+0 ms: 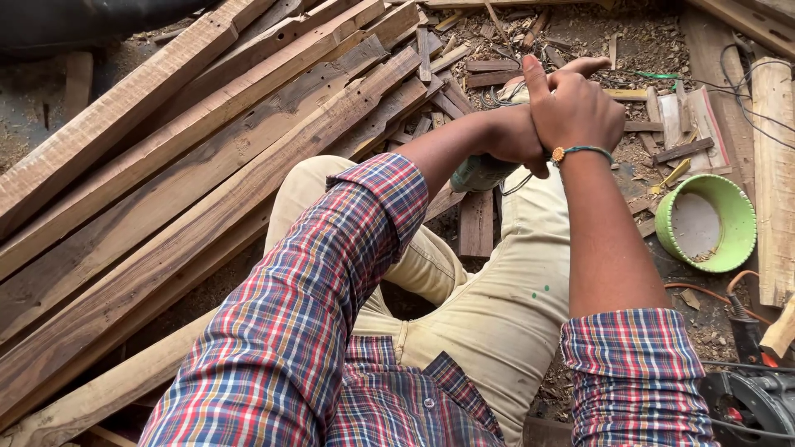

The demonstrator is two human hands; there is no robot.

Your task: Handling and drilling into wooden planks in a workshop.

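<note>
Gripping our left wrist with the right hand [571,108] above a grey-green power tool [480,174] on our knee, we risk it sliding onto the rough wooden planks [207,165].

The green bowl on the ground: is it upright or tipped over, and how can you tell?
Upright. The green bowl rests on the ground, open mouth facing up, its pale inside showing with a few scraps in it.

A sawdust-strewn dirt floor [580,33] lies in daylight, with long wooden planks [166,190] stacked at left.
</note>
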